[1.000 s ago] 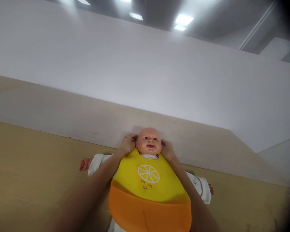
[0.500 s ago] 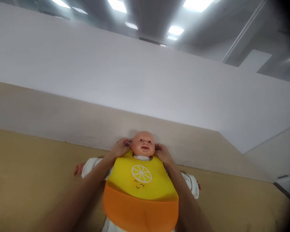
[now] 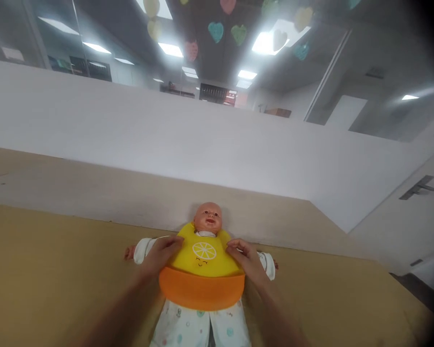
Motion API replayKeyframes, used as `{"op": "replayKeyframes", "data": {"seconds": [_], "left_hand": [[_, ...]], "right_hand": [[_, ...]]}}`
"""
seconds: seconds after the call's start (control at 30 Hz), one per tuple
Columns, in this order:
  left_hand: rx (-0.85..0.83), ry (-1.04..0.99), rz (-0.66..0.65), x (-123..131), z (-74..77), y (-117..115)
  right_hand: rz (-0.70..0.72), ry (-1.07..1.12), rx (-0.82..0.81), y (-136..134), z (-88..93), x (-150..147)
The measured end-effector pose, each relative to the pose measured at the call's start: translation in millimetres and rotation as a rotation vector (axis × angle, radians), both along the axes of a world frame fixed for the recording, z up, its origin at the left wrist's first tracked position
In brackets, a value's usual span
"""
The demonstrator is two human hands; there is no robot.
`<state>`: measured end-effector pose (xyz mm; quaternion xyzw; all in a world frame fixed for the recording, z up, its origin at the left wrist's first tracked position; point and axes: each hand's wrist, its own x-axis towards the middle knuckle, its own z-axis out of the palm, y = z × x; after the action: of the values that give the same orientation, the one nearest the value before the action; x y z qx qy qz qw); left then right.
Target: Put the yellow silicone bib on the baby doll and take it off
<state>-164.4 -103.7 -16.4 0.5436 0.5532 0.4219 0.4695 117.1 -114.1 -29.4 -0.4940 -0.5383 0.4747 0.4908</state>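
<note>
A baby doll [image 3: 207, 217] with a bald head lies on its back, arms spread, in white patterned clothes. Over its chest is a yellow bib [image 3: 188, 250] with a white citrus slice, a smiling face and an orange catch pocket [image 3: 202, 289]. My left hand [image 3: 163, 251] has its fingers closed on the bib's left edge, at chest height. On the opposite edge, the fingers of my right hand [image 3: 246, 260] pinch the bib. The thumbs are partly hidden. The bib's neck fastening is out of sight behind the doll's neck.
The doll rests on a tan surface [image 3: 75, 270], its head near a pale raised ledge [image 3: 104, 188]. Beyond stands a white wall [image 3: 166, 140] with windows above it and heart-shaped decorations [image 3: 216, 32]. A door handle [image 3: 417, 187] shows at the right.
Both hands have come down from beside the doll's neck to the bib's side edges. The view has tilted up, and more of the doll's trousers shows below the bib.
</note>
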Motion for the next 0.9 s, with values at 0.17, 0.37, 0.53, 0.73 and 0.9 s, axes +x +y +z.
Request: {"op": "replayKeyframes", "data": {"seconds": [0.17, 0.37, 0.53, 0.73, 0.9], "left_hand": [[-0.061, -0.084, 0.058, -2.5, 12.8, -39.8], [-0.087, -0.08, 0.016, 8.6, 34.4, -54.3], [-0.096, -0.088, -0.077, 10.1, 24.5, -68.5], [-0.136, -0.119, -0.123, 1.7, -1.6, -85.9], [-0.07, -0.169, -0.045, -2.6, -11.8, -86.2]], "right_hand": [[0.07, 0.065, 0.003, -39.2, 15.4, 5.4], [0.007, 0.013, 0.025, -43.5, 31.8, 6.6], [-0.036, -0.012, 0.115, -51.3, 17.6, 7.4], [-0.028, 0.003, 0.08, -82.0, -7.6, 8.9], [-0.037, 0.018, 0.199, -94.9, -11.2, 12.6]]}}
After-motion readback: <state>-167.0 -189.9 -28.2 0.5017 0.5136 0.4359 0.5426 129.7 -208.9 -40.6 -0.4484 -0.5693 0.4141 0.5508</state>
